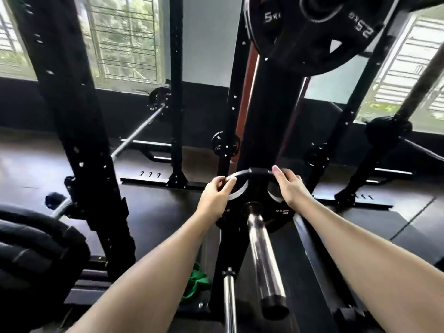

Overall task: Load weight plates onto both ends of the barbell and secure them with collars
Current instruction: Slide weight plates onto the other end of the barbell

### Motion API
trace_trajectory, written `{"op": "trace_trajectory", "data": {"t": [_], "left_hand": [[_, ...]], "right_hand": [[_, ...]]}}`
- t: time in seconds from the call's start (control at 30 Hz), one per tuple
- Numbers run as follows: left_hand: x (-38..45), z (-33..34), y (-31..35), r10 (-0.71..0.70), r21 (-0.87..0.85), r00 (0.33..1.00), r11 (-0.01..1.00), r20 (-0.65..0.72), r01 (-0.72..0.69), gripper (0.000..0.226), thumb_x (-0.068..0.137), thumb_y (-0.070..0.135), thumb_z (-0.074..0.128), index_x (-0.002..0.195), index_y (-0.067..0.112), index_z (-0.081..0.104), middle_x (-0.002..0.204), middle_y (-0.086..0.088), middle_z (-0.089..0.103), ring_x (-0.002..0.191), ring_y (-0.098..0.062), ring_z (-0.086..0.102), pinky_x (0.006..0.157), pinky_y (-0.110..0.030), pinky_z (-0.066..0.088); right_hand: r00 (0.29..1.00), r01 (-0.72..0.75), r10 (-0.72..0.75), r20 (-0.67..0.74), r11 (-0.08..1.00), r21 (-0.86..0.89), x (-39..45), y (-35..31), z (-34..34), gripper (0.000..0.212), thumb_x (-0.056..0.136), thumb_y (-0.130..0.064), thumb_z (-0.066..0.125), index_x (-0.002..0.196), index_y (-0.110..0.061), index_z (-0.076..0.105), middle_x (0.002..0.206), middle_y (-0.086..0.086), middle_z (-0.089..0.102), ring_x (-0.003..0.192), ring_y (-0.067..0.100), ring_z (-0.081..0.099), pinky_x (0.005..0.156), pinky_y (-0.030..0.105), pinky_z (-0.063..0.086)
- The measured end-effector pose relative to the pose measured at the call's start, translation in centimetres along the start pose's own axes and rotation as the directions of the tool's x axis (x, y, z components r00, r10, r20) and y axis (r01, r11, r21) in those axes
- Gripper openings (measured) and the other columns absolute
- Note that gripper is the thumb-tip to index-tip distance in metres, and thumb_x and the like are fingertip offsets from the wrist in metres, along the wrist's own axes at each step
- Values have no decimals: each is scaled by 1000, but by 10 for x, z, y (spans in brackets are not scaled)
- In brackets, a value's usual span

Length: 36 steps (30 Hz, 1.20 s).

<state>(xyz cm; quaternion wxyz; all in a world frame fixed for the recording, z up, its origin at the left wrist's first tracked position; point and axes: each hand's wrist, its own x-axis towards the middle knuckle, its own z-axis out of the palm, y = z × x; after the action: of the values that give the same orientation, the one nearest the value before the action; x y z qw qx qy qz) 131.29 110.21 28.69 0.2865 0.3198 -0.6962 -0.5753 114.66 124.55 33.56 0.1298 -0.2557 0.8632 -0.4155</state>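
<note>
Centre frame, round black 5 kg plate w/ grip cutouts [258,195] sat on shiny chrome barbell sleeve [264,255], left hand [216,195] & right hand [289,186] fingers curled on its rim.

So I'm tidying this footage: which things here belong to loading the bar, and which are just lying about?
In use: 5 kg plate; barbell sleeve; left hand; right hand.

Lying about: green band; stored plates; far barbell; second bar.
</note>
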Motion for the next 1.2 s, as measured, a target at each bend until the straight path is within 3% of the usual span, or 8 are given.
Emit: {"op": "trace_trajectory", "data": {"t": [0.13, 0.23, 0.33, 0.4, 0.5, 0.83, 1.0, 1.2], "left_hand": [[30, 17, -12, -27, 106, 1000, 994, -14, 28, 42, 90, 66, 57, 83, 25, 59, 74, 10, 62, 72, -9, 59, 69, -30, 41], [33, 17, -19, -12, 14, 998, 1000, -60, 13, 44, 89, 61, 63, 65, 25, 54, 59, 15, 53, 60, -6, 50, 64, -30, 40], [23, 15, -21, -15, -75, 998, 997, -54, 11, 51, 82, 66, 64, 70, 18, 55, 64, 9, 51, 62, -9, 48, 66, -33, 40], [10, 16, -24, -36, -142, 998, 989, -52, 28, 60, 81, 68, 63, 79, 7, 59, 69, 5, 54, 67, -10, 51, 68, -33, 43], [-12, 17, -29, -39, -167, 996, 986, -77, 26, 42, 94, 50, 63, 82, 10, 62, 69, 7, 55, 66, -7, 52, 64, -23, 44], [-85, 3, -7, 62, 1, 998, 998, -11, -62, 56, 79, 67, 65, 71, 13, 58, 64, 8, 52, 62, -9, 50, 63, -34, 43], [-146, -3, 11, 164, 116, 986, 980, 4, -164, 69, 69, 73, 65, 65, 5, 51, 54, 10, 41, 53, -7, 40, 54, -31, 35], [-216, -12, 3, 254, 71, 966, 966, -54, -250, 70, 69, 72, 64, 59, 3, 55, 48, 9, 39, 50, -11, 37, 51, -33, 33]], "right_hand": [[998, 15, -16, 65, 1000, 18, 32, 18, 0, 85, 80, -85, 46, 131, -20, 64, 107, -5, 70, 108, 18, 65, 103, 34, 45], [994, 91, -91, 55, 996, -8, 42, 25, 2, 72, 86, -79, 50, 118, -18, 71, 102, -5, 74, 99, 14, 69, 94, 31, 49], [987, 162, -161, 19, 984, -79, 36, 24, 3, 65, 88, -78, 46, 102, -19, 71, 99, -2, 73, 99, 18, 67, 94, 35, 49], [984, 176, -175, 13, 978, -110, 26, 20, 0, 59, 89, -77, 46, 77, -21, 62, 79, -3, 67, 84, 19, 63, 80, 34, 46], [976, 217, -218, 12, 966, -140, 8, 18, -3, 66, 86, -79, 47, 65, -17, 53, 60, -6, 56, 66, 15, 58, 64, 32, 42], [983, 179, -176, -42, 982, 60, -81, 50, -24, 78, 83, -76, 54, 72, 2, 57, 53, -7, 52, 52, 6, 48, 59, 24, 42], [975, 215, -199, -101, 957, 195, -150, 69, -36, 62, 93, -53, 63, 56, -5, 50, 47, -6, 47, 45, 4, 40, 48, 16, 33], [951, 217, -150, -269, 947, 238, -226, 69, -39, 82, 65, -80, 61, 57, 1, 54, 54, 8, 52, 54, 11, 46, 59, 32, 41]]}}
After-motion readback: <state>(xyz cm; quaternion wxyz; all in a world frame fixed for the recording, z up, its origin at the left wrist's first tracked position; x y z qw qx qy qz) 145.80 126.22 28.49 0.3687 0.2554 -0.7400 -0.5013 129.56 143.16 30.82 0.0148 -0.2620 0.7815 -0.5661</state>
